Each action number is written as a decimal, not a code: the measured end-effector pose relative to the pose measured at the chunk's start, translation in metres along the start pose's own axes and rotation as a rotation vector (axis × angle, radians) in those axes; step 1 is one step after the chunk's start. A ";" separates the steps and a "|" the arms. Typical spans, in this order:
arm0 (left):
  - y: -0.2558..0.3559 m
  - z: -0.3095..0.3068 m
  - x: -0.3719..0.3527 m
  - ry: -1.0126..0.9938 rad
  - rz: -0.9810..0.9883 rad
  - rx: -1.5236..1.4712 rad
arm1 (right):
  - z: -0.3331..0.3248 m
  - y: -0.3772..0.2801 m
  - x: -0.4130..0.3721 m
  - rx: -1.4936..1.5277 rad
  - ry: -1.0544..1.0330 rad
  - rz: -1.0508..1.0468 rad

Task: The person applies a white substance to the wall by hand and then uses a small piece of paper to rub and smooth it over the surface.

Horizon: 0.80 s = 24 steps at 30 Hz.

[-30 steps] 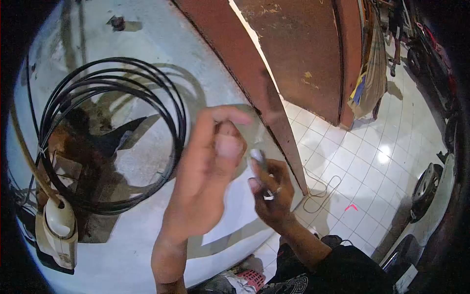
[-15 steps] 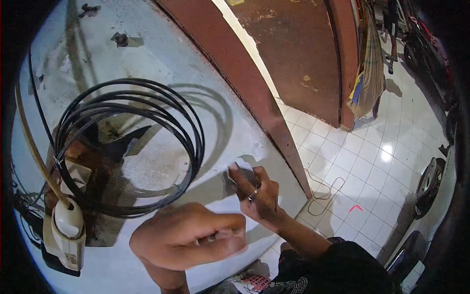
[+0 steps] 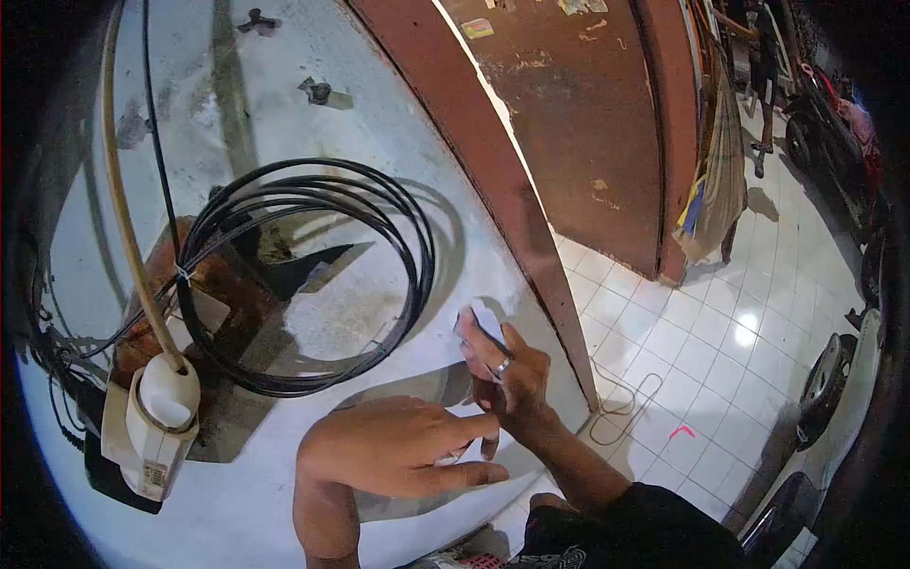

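Note:
My right hand (image 3: 517, 368), with a ring on one finger, is closed around a small flat grey piece (image 3: 488, 335) with a dark edge. Its fingertips are close to the pale wall (image 3: 493, 266). Lower and to the left, my left hand (image 3: 398, 446) has its fingers curled and its thumb stretched out toward my right wrist. A small white bit (image 3: 447, 459) shows between its fingers, too little visible to name. Above the left hand hangs a coil of black cable (image 3: 425, 284), tied at its left side.
A white plastic device (image 3: 156, 417) with a beige cord (image 3: 137, 256) is at the left, beside tangled wires. A brown door frame (image 3: 455, 133) runs past my right hand. Beyond lie a brown door (image 3: 578, 142), white floor tiles (image 3: 701, 351) and a thin cord (image 3: 626, 408).
The view has shifted, so the coil and device sit further right. My left hand has turned, loosening its curl so the thumb and fingers part more. My right hand still grips the flat piece, now tilted.

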State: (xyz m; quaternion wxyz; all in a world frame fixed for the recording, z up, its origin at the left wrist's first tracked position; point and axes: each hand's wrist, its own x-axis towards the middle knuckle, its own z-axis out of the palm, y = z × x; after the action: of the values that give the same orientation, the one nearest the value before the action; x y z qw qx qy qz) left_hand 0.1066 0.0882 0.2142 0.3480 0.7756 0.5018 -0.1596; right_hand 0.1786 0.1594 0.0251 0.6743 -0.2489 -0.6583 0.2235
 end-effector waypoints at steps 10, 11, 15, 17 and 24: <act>-0.010 0.007 0.005 0.137 0.130 -0.028 | 0.002 0.015 -0.023 0.155 -0.119 0.197; -0.010 0.008 0.006 0.117 0.109 -0.021 | 0.001 0.013 -0.015 0.123 -0.098 0.142; -0.013 0.008 0.011 0.070 0.063 0.009 | 0.002 0.006 0.010 -0.042 0.007 0.022; -0.016 0.014 0.014 0.108 0.089 0.034 | 0.002 0.006 0.004 -0.066 0.049 -0.011; -0.023 0.023 0.018 0.162 0.135 0.034 | 0.004 -0.001 0.000 0.083 -0.063 0.291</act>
State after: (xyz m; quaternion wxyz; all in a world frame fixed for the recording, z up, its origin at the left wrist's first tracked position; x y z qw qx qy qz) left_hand 0.0961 0.0897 0.1783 0.3029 0.8240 0.4720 -0.0812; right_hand 0.1746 0.1589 0.0262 0.6236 -0.3063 -0.6262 0.3537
